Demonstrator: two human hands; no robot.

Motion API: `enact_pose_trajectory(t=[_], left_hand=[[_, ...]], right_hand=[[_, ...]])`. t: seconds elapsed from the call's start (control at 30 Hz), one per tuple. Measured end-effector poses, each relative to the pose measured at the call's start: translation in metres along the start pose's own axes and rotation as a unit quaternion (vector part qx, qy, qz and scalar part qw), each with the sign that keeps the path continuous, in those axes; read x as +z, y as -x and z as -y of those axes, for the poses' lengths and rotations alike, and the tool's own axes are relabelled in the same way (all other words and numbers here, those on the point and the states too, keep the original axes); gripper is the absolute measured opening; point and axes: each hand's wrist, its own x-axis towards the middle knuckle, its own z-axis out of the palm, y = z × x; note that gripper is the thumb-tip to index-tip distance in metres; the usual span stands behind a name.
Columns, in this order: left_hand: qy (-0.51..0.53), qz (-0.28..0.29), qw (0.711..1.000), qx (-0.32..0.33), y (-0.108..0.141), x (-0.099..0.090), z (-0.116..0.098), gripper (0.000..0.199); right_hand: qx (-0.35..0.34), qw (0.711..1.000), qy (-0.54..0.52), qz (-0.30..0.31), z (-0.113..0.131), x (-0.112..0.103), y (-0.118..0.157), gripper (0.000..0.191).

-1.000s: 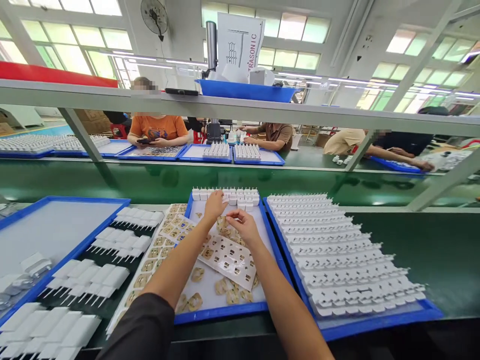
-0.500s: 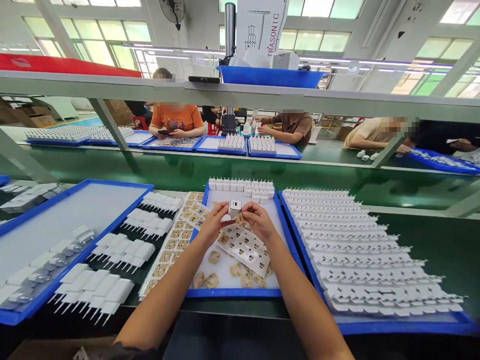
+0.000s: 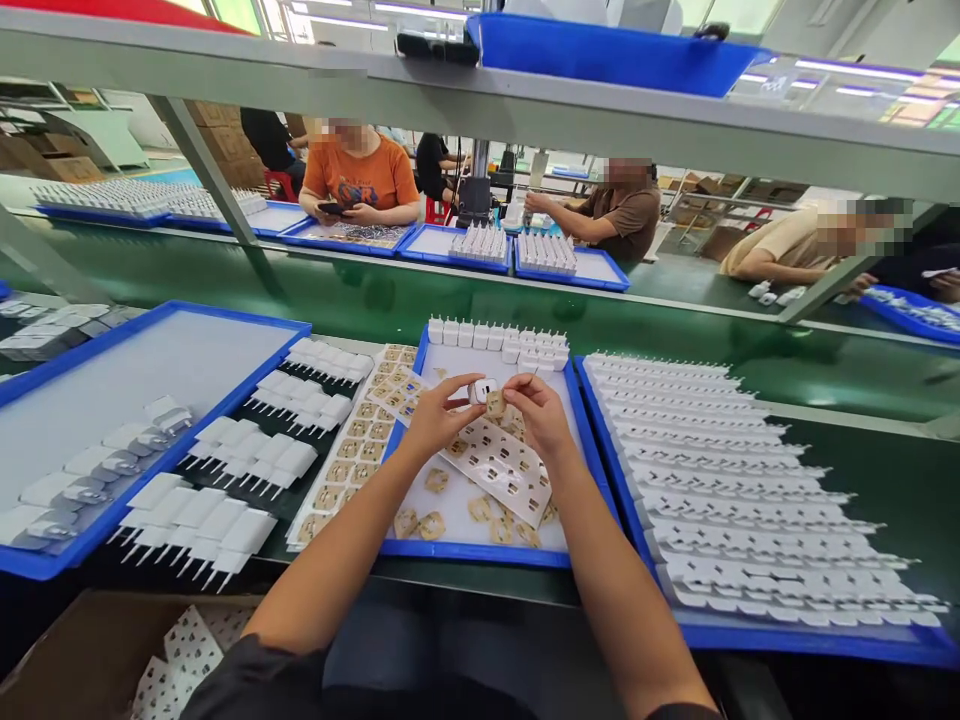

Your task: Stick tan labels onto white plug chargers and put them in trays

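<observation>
My left hand (image 3: pixel 441 416) holds a small white charger (image 3: pixel 481 390) between thumb and fingers, its face with the dark ports turned up. Close against the charger, my right hand (image 3: pixel 543 418) pinches a tan sticker piece (image 3: pixel 496 403) between thumb and forefinger. Below both hands lies a white sticker sheet (image 3: pixel 504 468) with rows of dark cutouts, in a blue-rimmed tray (image 3: pixel 480 551). Loose tan backing pieces (image 3: pixel 436 480) are scattered about the tray, and white chargers (image 3: pixel 486 336) stand in rows at its far end.
To the right, another tray (image 3: pixel 825 645) carries many rows of white chargers. Groups of chargers (image 3: pixel 214 525) lie left, beside a long blue tray (image 3: pixel 176 310). A stack of tan-patterned sheets (image 3: pixel 341 472) borders the middle tray. A shelf beam (image 3: pixel 420 100) crosses above; people sit beyond the green belt (image 3: pixel 360 290).
The view has tilted downward. My left hand has turned the charger sideways, and the tan piece in my right hand now shows plainly beside it.
</observation>
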Motion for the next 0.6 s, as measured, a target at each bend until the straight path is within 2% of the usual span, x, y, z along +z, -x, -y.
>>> enact_pose_trajectory(t=[0.1,0.6], left_hand=[[-0.02,0.013,1.0,0.012,0.0011,0.0011,0.0006,0.046],[-0.031,0.018,0.999,0.022,0.0014,0.0002,0.0002,0.046]], right_hand=[[-0.023,0.999,0.03,-0.026,-0.0004,-0.0006,-0.001,0.016],[-0.02,0.996,0.084,-0.034,0.0036,0.0042,0.001,0.019]])
